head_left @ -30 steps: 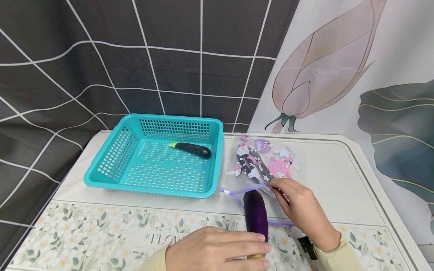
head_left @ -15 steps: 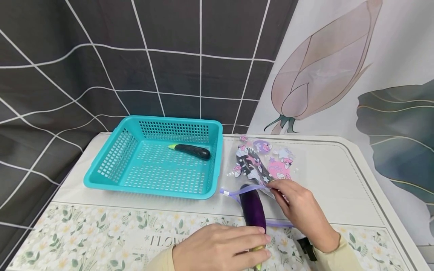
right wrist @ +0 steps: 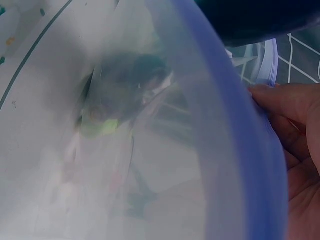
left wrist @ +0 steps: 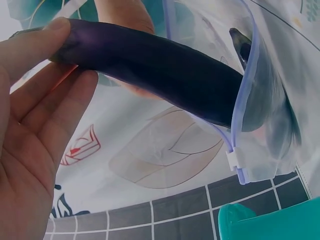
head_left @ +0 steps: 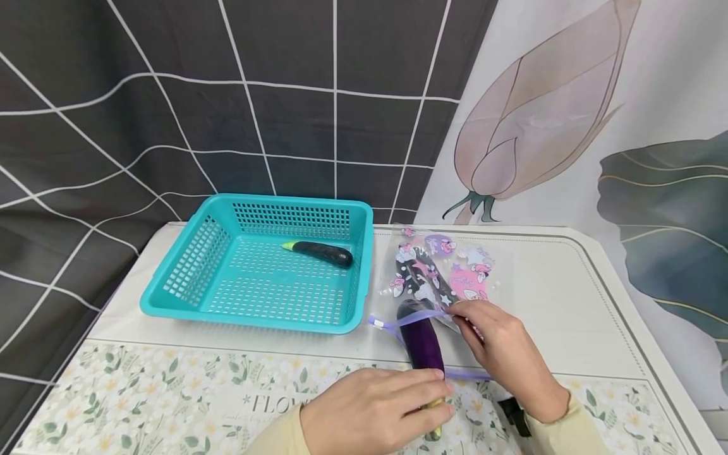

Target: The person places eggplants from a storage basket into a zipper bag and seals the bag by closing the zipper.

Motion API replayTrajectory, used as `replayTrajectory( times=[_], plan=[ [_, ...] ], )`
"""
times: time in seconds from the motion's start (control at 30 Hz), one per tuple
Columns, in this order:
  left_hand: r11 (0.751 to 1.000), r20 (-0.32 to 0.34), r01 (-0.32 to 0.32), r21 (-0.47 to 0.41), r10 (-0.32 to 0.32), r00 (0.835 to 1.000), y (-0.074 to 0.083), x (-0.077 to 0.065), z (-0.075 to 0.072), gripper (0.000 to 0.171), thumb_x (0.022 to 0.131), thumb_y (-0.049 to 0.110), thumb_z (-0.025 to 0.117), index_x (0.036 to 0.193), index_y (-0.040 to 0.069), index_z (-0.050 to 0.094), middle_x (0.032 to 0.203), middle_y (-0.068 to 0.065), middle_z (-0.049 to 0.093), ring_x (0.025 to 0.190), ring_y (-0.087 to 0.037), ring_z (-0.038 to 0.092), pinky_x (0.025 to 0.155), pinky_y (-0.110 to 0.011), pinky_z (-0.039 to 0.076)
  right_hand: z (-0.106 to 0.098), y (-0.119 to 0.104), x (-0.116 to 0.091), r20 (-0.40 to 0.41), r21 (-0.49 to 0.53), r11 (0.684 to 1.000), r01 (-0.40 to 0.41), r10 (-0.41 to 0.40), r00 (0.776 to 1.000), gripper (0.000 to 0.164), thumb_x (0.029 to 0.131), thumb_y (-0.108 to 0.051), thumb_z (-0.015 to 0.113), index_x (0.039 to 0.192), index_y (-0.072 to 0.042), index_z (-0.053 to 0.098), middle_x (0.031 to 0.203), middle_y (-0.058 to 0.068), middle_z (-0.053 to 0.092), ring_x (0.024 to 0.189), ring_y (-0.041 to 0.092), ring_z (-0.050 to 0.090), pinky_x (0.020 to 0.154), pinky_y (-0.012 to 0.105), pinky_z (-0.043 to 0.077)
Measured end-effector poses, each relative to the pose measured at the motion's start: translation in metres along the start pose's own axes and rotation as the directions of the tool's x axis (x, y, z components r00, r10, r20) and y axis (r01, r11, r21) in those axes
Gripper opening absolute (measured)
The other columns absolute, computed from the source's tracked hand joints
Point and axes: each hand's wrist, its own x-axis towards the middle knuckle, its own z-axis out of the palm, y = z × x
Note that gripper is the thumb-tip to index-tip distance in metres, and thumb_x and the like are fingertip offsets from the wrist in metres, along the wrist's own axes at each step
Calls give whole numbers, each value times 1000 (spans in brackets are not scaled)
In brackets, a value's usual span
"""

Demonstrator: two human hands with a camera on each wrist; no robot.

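The purple eggplant (head_left: pixel 422 347) lies at the mouth of the printed slider bag (head_left: pixel 472 284), its rounded end inside the rim and its greenish stem end outside, on the person's side of the bag. The left hand (head_left: pixel 375 409) pinches it near the stem, thumb against fingers; the right hand (head_left: pixel 507 346) pinches the bag's upper lilac zip strip (head_left: pixel 421 315). A second eggplant (head_left: pixel 435 278) shows through the bag's film, and the teal basket (head_left: pixel 256 321) stands left of the bag with a third eggplant (head_left: pixel 321 253) in it. To do this insertion well, I'd hold the upper strip high, push from the stem along the eggplant's length, and steer left of the bagged one so the film doesn't bunch.
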Motion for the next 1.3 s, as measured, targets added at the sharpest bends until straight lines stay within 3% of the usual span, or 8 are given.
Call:
replayTrajectory(
  times=[0.27, 0.4, 0.5, 0.67, 0.93, 1.07, 1.2, 1.3],
  plan=[
    [992, -44, 30, 124, -24, 999, -3, 6, 9, 28, 104, 7, 45, 118, 13, 68, 125, -2, 66, 124, -16, 60, 108, -24, 42, 1, -1, 1, -11, -3, 1000, 10, -10, 1000, 45, 109, -36, 37, 102, -7, 71, 101, 2, 72, 95, 20, 70, 82, 28, 54],
    [984, -53, 40, 173, -32, 998, -6, 8, 13, 27, 102, 8, 46, 113, 14, 69, 123, -1, 68, 119, -15, 62, 103, -22, 46, 1, -1, 1, -29, -5, 999, 35, -35, 999, 33, 108, -28, 46, 104, -7, 72, 102, 2, 72, 95, 20, 70, 79, 33, 56],
    [983, -52, 55, 176, -47, 998, -8, 9, 15, 26, 103, 8, 46, 112, 14, 70, 122, -1, 68, 118, -14, 63, 102, -22, 47, 0, -1, 2, -38, -7, 999, 52, -52, 998, 10, 97, -7, 64, 104, -7, 72, 103, 3, 72, 95, 21, 70, 78, 36, 57],
    [981, -47, 72, 178, -65, 997, -10, 10, 18, 23, 103, 9, 48, 110, 14, 70, 121, -1, 67, 118, -14, 63, 103, -22, 47, 0, -1, 2, -34, -8, 999, 51, -51, 998, 33, 76, 11, 76, 104, -7, 72, 103, 3, 72, 95, 21, 70, 77, 36, 58],
    [975, -14, 103, 198, -103, 995, -12, 10, 24, 24, 102, 8, 52, 116, 12, 70, 123, -1, 67, 119, -14, 62, 103, -20, 46, 0, 0, 1, -32, 1, 998, 56, -56, 998, 13, 101, -11, 60, 105, -7, 72, 104, 3, 72, 95, 21, 70, 77, 36, 57],
    [965, -26, 121, 234, -118, 993, -12, 10, 28, 26, 102, 7, 49, 117, 11, 70, 123, -2, 68, 120, -14, 62, 104, -21, 45, 0, 0, 1, -28, -2, 999, 54, -54, 998, 11, 98, -6, 64, 105, -7, 72, 104, 3, 72, 95, 21, 70, 77, 36, 57],
    [947, -49, 143, 289, -134, 990, -13, 11, 33, 31, 103, 5, 42, 114, 10, 70, 121, -3, 69, 118, -15, 63, 101, -21, 47, 0, -2, 1, -21, -10, 999, 42, -42, 999, 31, 78, 10, 75, 104, -7, 72, 103, 3, 72, 95, 20, 70, 77, 37, 58],
    [934, -61, 156, 321, -144, 988, -13, 12, 36, 34, 103, 4, 38, 113, 10, 70, 120, -3, 70, 116, -15, 64, 98, -20, 49, 0, -2, 1, -18, -11, 999, 39, -39, 999, 17, 89, 2, 71, 104, -6, 72, 103, 3, 73, 95, 20, 70, 77, 37, 58]
  ],
)
